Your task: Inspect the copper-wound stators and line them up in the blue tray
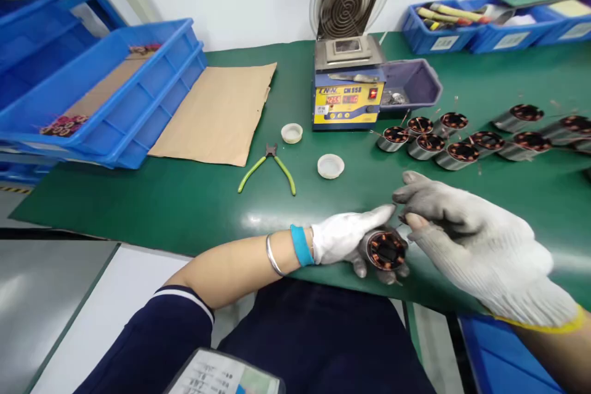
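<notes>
My left hand [353, 237], in a white glove, is wrapped round a motor stator [386, 250] at the front edge of the green bench. The stator is a silver metal cylinder with copper windings, its open end facing up toward me. My right hand [471, 240], in a white knitted glove with a yellow cuff, is just to its right. Thumb and forefinger are pinched together close above the stator's rim; a small dark bit shows at the fingertips, too fine to name. More stators [457, 155] with loose wire ends stand behind my right hand.
A solder pot [348, 98] with a lit display stands at the back, beside a purple tray [436, 83]. Green-handled cutters [289, 177] and two white caps [330, 166] lie in front. Cardboard [217, 114] and stacked blue crates [138, 89] are leftward; blue bins [418, 37] are at back right.
</notes>
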`<state>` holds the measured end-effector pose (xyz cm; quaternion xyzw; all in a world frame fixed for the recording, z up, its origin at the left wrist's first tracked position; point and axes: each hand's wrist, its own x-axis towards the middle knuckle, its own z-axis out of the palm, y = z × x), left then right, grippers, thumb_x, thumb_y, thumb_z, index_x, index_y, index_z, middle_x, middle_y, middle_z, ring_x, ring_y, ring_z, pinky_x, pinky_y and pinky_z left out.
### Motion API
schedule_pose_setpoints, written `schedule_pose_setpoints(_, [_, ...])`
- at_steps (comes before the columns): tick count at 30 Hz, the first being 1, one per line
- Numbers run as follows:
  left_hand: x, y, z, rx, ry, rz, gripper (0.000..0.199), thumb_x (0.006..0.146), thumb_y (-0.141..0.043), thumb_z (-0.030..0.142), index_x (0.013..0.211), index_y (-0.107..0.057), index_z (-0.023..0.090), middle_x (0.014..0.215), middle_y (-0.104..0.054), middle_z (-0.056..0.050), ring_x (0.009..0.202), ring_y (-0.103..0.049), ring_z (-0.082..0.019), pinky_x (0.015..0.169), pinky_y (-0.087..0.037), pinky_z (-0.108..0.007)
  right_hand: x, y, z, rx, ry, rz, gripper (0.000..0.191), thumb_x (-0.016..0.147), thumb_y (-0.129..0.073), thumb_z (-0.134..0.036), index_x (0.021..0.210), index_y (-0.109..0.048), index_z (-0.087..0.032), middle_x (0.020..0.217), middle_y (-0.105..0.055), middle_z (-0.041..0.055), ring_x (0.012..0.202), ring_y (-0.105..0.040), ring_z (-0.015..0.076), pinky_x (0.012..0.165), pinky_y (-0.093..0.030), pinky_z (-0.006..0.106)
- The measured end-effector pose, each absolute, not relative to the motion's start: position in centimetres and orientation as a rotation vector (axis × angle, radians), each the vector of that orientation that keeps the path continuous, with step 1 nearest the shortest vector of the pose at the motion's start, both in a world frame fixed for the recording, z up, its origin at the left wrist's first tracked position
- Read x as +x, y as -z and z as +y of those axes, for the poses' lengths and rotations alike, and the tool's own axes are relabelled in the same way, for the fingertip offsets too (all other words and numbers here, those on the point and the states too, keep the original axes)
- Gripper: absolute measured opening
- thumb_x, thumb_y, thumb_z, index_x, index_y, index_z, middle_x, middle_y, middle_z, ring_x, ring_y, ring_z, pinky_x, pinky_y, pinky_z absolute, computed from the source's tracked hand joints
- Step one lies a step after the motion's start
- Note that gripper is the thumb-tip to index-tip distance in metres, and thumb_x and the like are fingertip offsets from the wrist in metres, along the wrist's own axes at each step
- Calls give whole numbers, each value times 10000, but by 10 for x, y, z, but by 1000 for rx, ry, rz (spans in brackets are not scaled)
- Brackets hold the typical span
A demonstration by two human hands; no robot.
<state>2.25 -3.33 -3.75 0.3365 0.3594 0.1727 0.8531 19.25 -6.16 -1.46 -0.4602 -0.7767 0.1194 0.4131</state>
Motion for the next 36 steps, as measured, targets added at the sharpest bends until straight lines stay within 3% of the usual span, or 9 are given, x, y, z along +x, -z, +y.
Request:
schedule_pose_setpoints(4, [28,34,-34,783,-439,816,484,962,-433,562,686,-571,190,514,-562,-19,351,-476,-123,346,-266,-217,192,18,-58,-1311,-514,-1553,149,789,-642,-242,645,-620,-207,810,-732,57,874,-734,212,926,-596,400])
schedule_pose_setpoints(8, [21,33,-30,736,-484,808,499,927,-447,614,745,-627,185,600,-610,-34,384,-501,-114,347,-258,-223,206,19,-54,-1456,-693,-977,164,713,-733,-350,713,-667,-200,830,-741,104,738,-715,222,642,-589,350])
schedule_pose_setpoints(12, [12,39,-25,654,-535,768,558,867,-500,679,893,-715,165,772,-696,-89,465,-570,-146,374,-278,-250,210,25,-59,-1406,-577,-1595,284,750,-716,-449,926,-719,-226,1051,-738,100,964,-718,254,792,-603,403])
schedule_pose_setpoints(15, [9,43,-24,638,-576,810,553,859,-560,660,1048,-710,162,626,-631,-41,434,-544,-146,374,-321,-242,200,33,-65,-1300,-207,-2053,374,835,-647,-471,1114,-691,-226,1268,-660,106,1195,-637,294,949,-579,472])
schedule_pose_setpoints(20, [12,37,-24,632,-576,827,501,1013,-356,478,1087,-689,112,532,-570,-6,380,-526,-131,323,-335,-208,187,38,-66,-1186,169,-2156,197,880,-634,-334,1030,-678,-213,1250,-654,144,1237,-592,361,1080,-469,613])
schedule_pose_setpoints(24, [14,28,-24,665,-433,825,530,1028,-326,471,1005,-708,104,494,-578,-28,330,-525,-137,291,-293,-197,191,33,-67,-1198,-20,-2085,103,891,-583,-272,872,-664,-212,1197,-689,91,1253,-596,320,1044,-511,558])
schedule_pose_setpoints(29, [16,25,-24,611,-410,849,464,1020,-336,423,910,-684,137,834,-746,-101,351,-562,-122,276,-274,-215,208,22,-63,-1415,-634,-1401,276,892,-593,-474,803,-614,-214,1151,-710,104,886,-698,200,659,-564,328])
schedule_pose_setpoints(32, [17,28,-22,544,-497,819,479,1016,-308,446,911,-665,145,994,-760,-122,374,-580,-127,273,-284,-229,216,21,-58,-1524,-701,-1357,330,812,-665,-553,800,-661,-223,1125,-719,104,946,-697,233,764,-574,371])
schedule_pose_setpoints(36, [17,33,-22,510,-562,812,469,1011,-330,460,923,-675,155,668,-678,-45,364,-571,-142,279,-293,-218,205,31,-59,-1559,-661,-1751,296,794,-658,-509,883,-768,-249,1156,-720,81,1126,-660,292,986,-542,486])
